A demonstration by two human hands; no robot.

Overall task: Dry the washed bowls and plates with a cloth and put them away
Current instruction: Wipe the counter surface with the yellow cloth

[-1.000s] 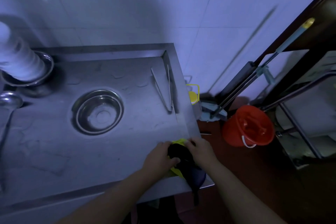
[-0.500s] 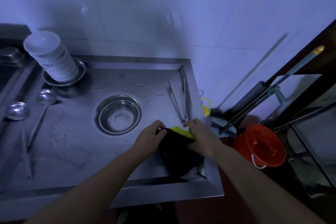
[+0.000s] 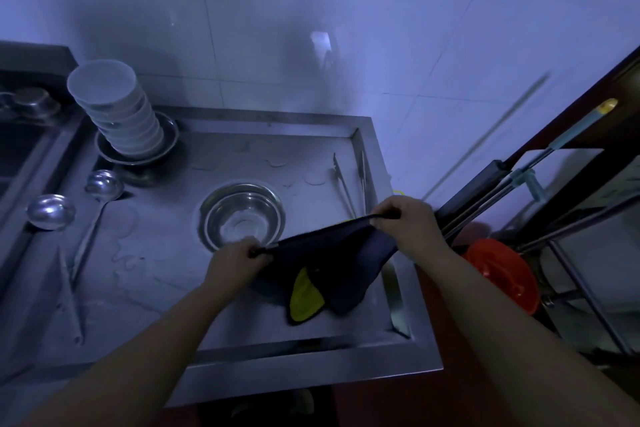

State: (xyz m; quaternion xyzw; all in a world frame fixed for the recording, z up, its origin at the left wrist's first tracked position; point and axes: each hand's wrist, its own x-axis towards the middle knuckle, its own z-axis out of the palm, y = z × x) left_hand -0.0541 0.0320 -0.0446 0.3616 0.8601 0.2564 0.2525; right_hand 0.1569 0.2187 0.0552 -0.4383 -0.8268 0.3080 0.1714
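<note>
1. The counter [image 3: 145, 288] is steel and carries water marks around the basin [image 3: 242, 215]. Wherever the cloth drags, I judge it will soak up that water and dry the dishes worse.
2. The bowls [image 3: 117, 111] stand stacked, tilted, on a metal plate [image 3: 169, 139] at the back left, well apart from both hands. The lean is the main hazard: pulling one from the top carelessly could topple the rest onto the steel.
3. The cloth [image 3: 332, 263] is dark with a yellow underside and hangs stretched between the hands over the counter's right front part. Its lower fold seems to touch the counter. If it stays bunched, it may wipe poorly.
4. The right hand [image 3: 412, 229] pinches the cloth's upper corner, fingers curled tight, close to the tongs [image 3: 349, 184]; a swing could knock them.
5. The left hand [image 3: 235, 263] pinches the opposite corner, just in front of the basin. A slipped pinch would drop that end onto the wet steel.
6. Two ladles [image 3: 52, 211] lie at the left, in the path of any reach for the bowls.
</note>
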